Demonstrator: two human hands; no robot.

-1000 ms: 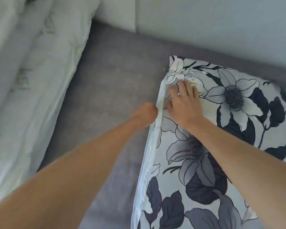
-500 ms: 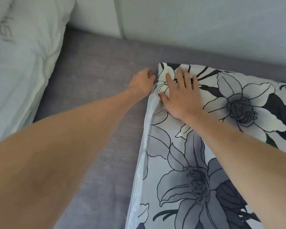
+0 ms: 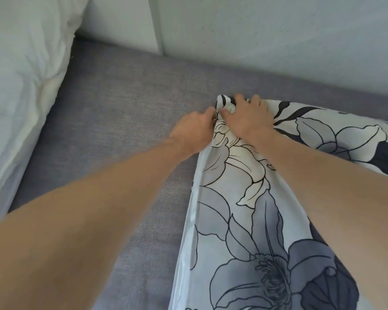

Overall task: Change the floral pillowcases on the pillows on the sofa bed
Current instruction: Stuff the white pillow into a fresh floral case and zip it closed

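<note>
Head view: the floral pillowcase (image 3: 255, 231), smooth cotton printed with grey and cream lilies, covers a pillow lying on the grey woven sofa bed (image 3: 126, 113) from 3 to 6 o'clock. At its far corner, the left hand (image 3: 194, 130) pinches the side seam with curled fingers. The right hand (image 3: 246, 118) presses down just beside it, fingers bent over bunched fabric. A white quilted duvet (image 3: 20, 74) lies at 9 o'clock.

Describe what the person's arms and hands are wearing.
Nothing shows on them. Both forearms are bare up to the frame edge, with no sleeves in view. The left hand and right hand have no gloves, and no watch, bracelet or rings can be seen.
</note>
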